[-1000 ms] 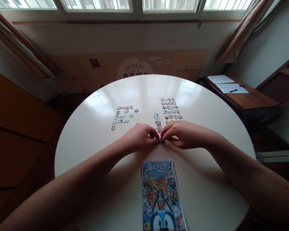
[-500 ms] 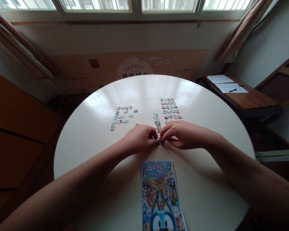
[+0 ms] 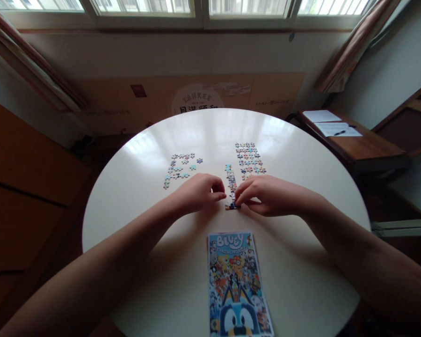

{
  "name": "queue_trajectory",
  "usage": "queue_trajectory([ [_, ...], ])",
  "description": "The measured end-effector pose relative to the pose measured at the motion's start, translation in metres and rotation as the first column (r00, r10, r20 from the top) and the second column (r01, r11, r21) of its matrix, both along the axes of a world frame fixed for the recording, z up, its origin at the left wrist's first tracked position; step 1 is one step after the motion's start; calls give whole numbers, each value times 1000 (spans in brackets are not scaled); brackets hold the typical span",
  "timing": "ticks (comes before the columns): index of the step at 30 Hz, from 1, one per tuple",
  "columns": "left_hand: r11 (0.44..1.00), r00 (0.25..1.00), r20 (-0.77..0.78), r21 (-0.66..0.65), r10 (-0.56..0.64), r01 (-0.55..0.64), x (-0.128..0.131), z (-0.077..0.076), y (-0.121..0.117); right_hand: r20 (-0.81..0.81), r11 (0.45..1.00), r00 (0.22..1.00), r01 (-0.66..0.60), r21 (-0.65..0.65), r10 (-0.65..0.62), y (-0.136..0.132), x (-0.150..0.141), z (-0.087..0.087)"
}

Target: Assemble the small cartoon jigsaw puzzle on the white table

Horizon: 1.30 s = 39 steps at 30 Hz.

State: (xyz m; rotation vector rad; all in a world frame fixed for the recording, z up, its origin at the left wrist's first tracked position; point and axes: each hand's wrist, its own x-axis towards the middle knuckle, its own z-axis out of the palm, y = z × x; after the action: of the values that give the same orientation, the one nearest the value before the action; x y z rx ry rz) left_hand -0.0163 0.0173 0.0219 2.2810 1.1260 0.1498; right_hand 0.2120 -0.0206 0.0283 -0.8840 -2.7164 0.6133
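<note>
Touching strip [image 3: 231, 183]: the near end is met by the fingertips of the right hand [image 3: 263, 194]; whether a piece is clamped cannot be told.
Left hand [image 3: 199, 192]: poised just left of the strip, apart from it; thumb and finger curled toward each other, whether pressed together cannot be told.
Table [image 3: 126, 201]: strip carried upright to the view near the middle, between scattered pieces [image 3: 177, 176] at left and rowed pieces [image 3: 245, 170] at right; Bluey sheet [image 3: 236, 285] laid nearest the body.
Desk [image 3: 375, 145]: papers [image 3: 321, 115] borne, pen [image 3: 340, 133] resting on the nearer one.
</note>
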Motion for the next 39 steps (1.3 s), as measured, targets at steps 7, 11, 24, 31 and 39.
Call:
queue_trajectory([
  [7,998,997,-44,30,-59,60,2,-3,-2,1,999,1000,-12,31,12,0,3,-3],
  [11,997,997,-34,22,-73,74,4,-3,-1,4,998,1000,-19,56,18,-1,3,-4],
  [24,989,994,-53,114,-92,97,3,-2,-3,-14,995,1000,-15,97,16,0,0,-8],
  [31,838,964,177,480,199,-261,-40,32,19,-90,977,996,5,211,14,0,-4,-10],
  [39,668,851,128,564,509,-485,-84,37,49,-426,945,904,168,280,-35,-4,-7,-5],
])
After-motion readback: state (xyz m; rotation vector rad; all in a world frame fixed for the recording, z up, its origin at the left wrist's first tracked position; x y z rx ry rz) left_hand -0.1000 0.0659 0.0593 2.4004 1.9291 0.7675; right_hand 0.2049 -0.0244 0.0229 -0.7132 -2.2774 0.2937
